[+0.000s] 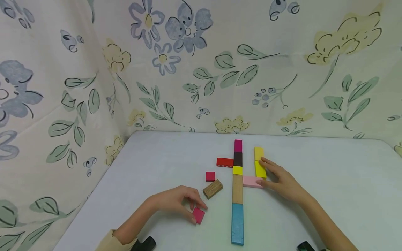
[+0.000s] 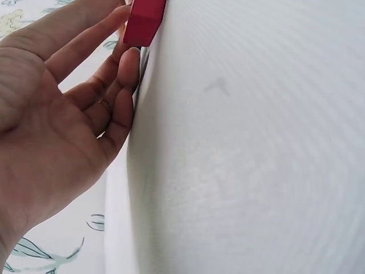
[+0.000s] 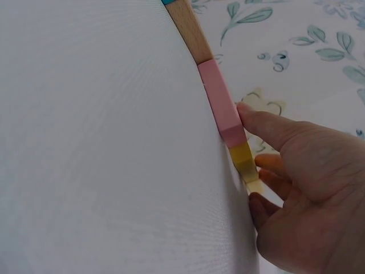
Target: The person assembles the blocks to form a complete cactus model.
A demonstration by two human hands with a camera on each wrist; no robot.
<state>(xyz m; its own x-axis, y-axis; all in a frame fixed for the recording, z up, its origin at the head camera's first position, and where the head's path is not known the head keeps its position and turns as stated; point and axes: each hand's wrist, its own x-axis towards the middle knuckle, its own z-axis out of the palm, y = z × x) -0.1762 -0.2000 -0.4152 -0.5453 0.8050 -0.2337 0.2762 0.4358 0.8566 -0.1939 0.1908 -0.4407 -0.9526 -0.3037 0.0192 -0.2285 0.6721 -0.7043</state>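
In the head view my left hand [image 1: 179, 202] pinches a small crimson block [image 1: 198, 215] between thumb and fingers at the white tabletop. The left wrist view shows the same block [image 2: 145, 21] at the fingertips. On the other side, my right hand [image 1: 284, 183] rests its thumb on the end of a pink block [image 1: 251, 181], and a finger touches a yellow block [image 1: 260, 169]. In the right wrist view the thumb lies against the pink block [image 3: 221, 103], with the other fingers by the yellow block [image 3: 244, 160].
A line of blocks runs up the table: blue [image 1: 237, 223], tan [image 1: 237, 188], small yellow [image 1: 237, 170], dark brown [image 1: 238, 159] and magenta [image 1: 238, 145]. A red block [image 1: 224, 162] joins its left side. A wooden block [image 1: 213, 189] and another crimson block [image 1: 210, 176] lie nearby.
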